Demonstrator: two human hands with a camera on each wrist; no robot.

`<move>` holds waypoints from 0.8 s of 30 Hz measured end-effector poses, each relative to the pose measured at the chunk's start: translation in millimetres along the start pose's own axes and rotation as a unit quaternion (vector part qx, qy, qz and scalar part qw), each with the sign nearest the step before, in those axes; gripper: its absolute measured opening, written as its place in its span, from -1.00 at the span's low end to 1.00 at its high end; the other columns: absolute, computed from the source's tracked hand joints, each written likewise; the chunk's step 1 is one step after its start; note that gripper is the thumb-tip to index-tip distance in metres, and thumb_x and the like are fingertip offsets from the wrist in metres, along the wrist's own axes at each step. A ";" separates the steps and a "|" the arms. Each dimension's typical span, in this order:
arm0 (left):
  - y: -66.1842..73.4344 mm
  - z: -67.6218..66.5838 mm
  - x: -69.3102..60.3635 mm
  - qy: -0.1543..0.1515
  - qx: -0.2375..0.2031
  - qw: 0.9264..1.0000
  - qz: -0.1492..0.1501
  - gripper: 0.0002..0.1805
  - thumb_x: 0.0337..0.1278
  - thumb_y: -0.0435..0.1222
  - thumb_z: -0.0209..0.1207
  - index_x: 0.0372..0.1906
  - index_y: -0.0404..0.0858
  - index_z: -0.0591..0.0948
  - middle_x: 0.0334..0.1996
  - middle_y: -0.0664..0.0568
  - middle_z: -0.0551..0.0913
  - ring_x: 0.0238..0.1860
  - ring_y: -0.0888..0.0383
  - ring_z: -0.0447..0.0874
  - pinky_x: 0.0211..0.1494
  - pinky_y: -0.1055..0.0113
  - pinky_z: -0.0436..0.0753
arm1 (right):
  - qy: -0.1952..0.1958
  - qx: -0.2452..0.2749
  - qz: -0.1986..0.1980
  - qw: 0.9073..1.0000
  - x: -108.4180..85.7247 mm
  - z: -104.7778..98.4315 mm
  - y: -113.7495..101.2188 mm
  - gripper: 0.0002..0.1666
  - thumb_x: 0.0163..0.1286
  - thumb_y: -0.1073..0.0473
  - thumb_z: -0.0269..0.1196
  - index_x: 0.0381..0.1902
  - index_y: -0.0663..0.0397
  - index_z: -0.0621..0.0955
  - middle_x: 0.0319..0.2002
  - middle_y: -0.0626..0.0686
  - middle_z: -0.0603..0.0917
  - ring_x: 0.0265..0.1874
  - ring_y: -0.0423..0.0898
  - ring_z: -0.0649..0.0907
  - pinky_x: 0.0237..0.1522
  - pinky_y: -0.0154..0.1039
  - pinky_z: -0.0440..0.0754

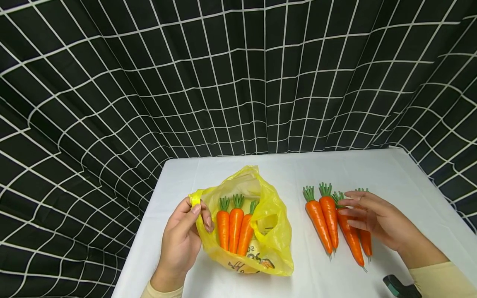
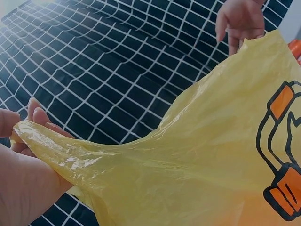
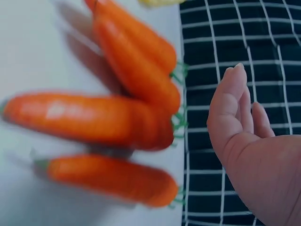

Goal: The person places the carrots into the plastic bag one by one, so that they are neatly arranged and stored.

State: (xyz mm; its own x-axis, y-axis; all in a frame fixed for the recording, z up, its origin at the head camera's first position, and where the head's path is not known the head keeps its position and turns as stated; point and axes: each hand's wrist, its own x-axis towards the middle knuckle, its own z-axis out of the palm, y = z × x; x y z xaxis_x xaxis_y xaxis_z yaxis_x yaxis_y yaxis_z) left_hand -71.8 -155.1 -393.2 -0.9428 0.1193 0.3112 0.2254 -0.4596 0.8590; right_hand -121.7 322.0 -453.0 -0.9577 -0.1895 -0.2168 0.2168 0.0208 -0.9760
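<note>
Fingers (image 1: 206,219) of the left hand (image 1: 181,240) pinch the rim of a yellow bag (image 1: 275,250) on my feed. I see its mouth gaping, with three carrots (image 1: 235,229) inside, green tops showing. Right of it, well apart, I count four more carrots (image 1: 330,219) lying loosely side by side on the white bench (image 1: 298,171), tops toward the gridded curtain (image 1: 238,82). Above the rightmost two, I make out the right hand (image 1: 381,223), its fingers loosely extended, slightly parted and holding nothing.

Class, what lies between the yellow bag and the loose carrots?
In the head view, only bare white tabletop separates the yellow bag from the loose carrots.
</note>
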 end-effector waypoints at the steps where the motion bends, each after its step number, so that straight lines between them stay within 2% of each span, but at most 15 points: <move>1: 0.1 0.0 -0.1 0.000 0.001 1.000 0.000 -0.80 0.79 -0.40 -0.15 0.05 -0.38 0.50 -0.34 -0.05 0.55 -0.30 0.07 0.52 -0.14 0.32 0.64 | 0.004 0.002 0.001 1.000 -1.0 -4.1 2.2 -0.75 0.80 0.04 0.05 0.23 -0.17 0.60 0.10 -0.01 0.73 0.04 0.04 0.80 0.00 -0.01 0.80; 5: 0.1 0.2 -0.7 -0.001 -0.001 1.000 0.003 -0.80 0.79 -0.40 -0.15 0.05 -0.37 0.50 -0.35 -0.05 0.55 -0.31 0.08 0.52 -0.14 0.32 0.64 | 0.013 0.012 0.005 1.000 -4.7 -18.6 9.7 -0.76 0.81 0.04 0.04 0.18 -0.26 0.64 0.06 -0.01 0.75 0.02 0.01 0.80 -0.02 -0.03 0.81; 14: 0.1 0.1 -0.7 -0.003 -0.006 1.000 0.004 -0.80 0.78 -0.41 -0.16 0.05 -0.38 0.49 -0.36 -0.05 0.56 -0.32 0.08 0.53 -0.14 0.32 0.63 | 0.041 0.041 0.031 0.998 -8.3 -54.3 26.5 -0.79 0.80 0.04 0.06 0.13 -0.29 0.64 0.04 -0.11 0.78 -0.03 -0.09 0.78 -0.05 -0.06 0.82; 24: -0.2 -1.2 -0.8 -0.007 -0.006 1.000 0.004 -0.80 0.79 -0.41 -0.17 0.06 -0.40 0.48 -0.34 -0.05 0.55 -0.31 0.07 0.52 -0.14 0.31 0.64 | 0.040 0.090 0.070 0.993 -6.9 -86.2 48.6 -0.60 0.83 -0.01 -0.04 -0.06 -0.35 0.76 -0.04 -0.16 0.75 -0.09 -0.10 0.78 -0.08 -0.07 0.82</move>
State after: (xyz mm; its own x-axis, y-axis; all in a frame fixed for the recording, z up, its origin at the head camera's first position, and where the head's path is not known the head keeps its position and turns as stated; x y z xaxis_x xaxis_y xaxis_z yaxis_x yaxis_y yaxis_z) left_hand -71.3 -156.1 -394.1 -0.9374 0.1272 0.3242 0.2304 -0.4713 0.8513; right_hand -120.9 408.9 -500.8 -0.9262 -0.1176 -0.3582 0.3722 -0.1348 -0.9183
